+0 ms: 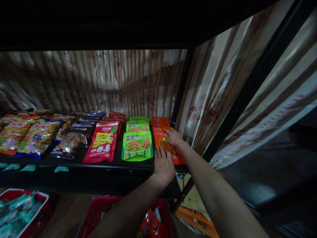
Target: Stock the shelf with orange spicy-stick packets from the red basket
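Hands, left point(165, 167) and right point(174, 137), rest open, palms down, against orange packets point(160, 133), gripping nothing.

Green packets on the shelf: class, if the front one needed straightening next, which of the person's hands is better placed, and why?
Probably the left hand: it lies right beside the front green packet, while the right hand is farther off, across the orange packets.

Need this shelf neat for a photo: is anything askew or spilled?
Nothing looks spilled. The snack bags at the far left overlap unevenly, looking messy compared with the aligned green pouches and orange packets.
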{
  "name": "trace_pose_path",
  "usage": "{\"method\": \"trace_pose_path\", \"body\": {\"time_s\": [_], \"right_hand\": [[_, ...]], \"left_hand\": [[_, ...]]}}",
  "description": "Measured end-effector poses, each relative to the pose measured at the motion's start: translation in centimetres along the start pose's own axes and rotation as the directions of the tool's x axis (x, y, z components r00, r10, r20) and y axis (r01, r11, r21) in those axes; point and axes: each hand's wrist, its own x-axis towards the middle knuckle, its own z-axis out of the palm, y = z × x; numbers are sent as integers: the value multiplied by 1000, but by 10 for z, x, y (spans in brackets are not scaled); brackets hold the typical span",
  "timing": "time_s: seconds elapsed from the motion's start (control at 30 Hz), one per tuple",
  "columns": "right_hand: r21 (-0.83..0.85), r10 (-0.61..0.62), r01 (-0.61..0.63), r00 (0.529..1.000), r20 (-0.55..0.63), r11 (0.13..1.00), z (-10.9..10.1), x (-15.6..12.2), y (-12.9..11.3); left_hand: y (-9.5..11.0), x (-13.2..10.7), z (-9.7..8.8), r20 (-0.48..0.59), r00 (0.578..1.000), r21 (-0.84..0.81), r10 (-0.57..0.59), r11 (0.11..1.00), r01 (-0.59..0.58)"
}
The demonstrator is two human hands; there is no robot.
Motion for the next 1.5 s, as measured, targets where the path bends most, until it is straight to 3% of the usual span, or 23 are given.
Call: {"method": "trace_pose_path", "body": {"time_s": [0.37,0.9,1.07,1.33,1.5], "right_hand": [[-37,31,-30,999,14,999,-9,14,-4],[40,85,-85,996,-3,996,-1,30,-1],[50,108,-107,994,-18,993,-5,30,0],[65,169,-167,985,-35,984,-9,36,-3],[72,189,-187,981,-32,980,-9,43,-5]], "left_hand": [[2,0,-7,56,998,6,1,1000,-1],[-3,-3,3,-76,996,42,40,998,-36],[-3,1,3,-141,990,33,3,999,2],[1,8,-7,-124,991,0,-46,999,46],[1,11,-5,-176,983,-11,-52,999,51]]}}
